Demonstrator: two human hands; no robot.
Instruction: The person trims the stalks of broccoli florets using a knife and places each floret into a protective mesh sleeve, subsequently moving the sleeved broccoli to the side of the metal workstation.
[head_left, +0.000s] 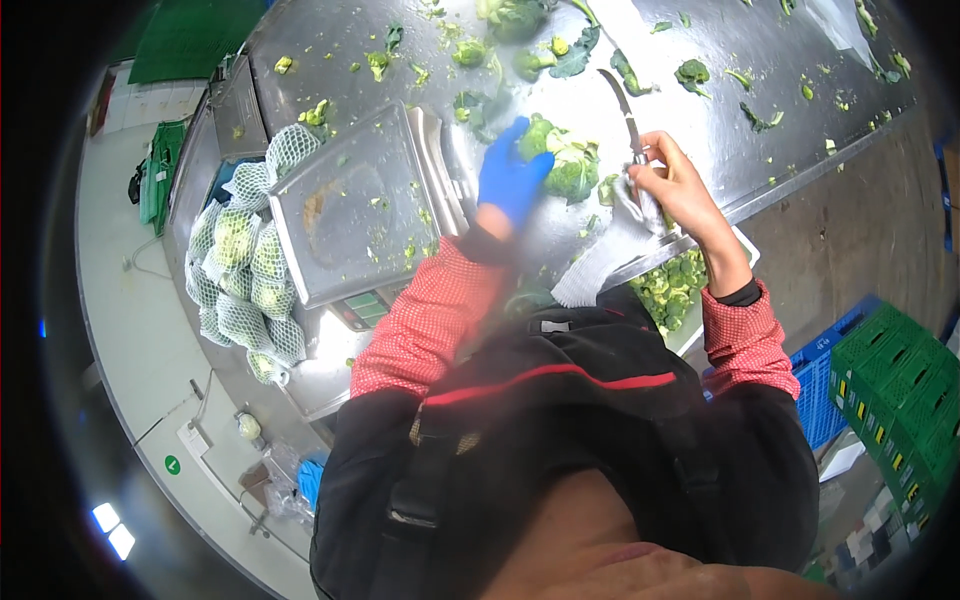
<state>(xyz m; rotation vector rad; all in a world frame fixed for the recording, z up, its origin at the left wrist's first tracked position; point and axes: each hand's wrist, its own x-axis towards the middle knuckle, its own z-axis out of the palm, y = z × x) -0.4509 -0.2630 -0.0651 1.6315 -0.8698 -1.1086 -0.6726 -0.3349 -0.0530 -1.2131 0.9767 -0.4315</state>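
Observation:
My left hand (513, 174), in a blue glove, grips the left side of a broccoli head (571, 166) above the metal worktable. Its thumb and forefinger lie apart around the head's edge. My bare right hand (676, 184) holds a knife (621, 97) with a curved blade pointing up and away from me. Directly below that hand, a white knit glove or cloth (609, 251) lies at the table's near edge; whether the fingers touch it I cannot tell. A small green floret (607, 190) sits between the broccoli head and the right hand.
Left of me stand a scale with a steel platform (360, 210) and a pile of net-wrapped heads (247, 277). Leaves and trimmings litter the worktable (750, 157). A white-rimmed container of florets (671, 292) sits below its edge. Green crates (892, 397) are stacked at right.

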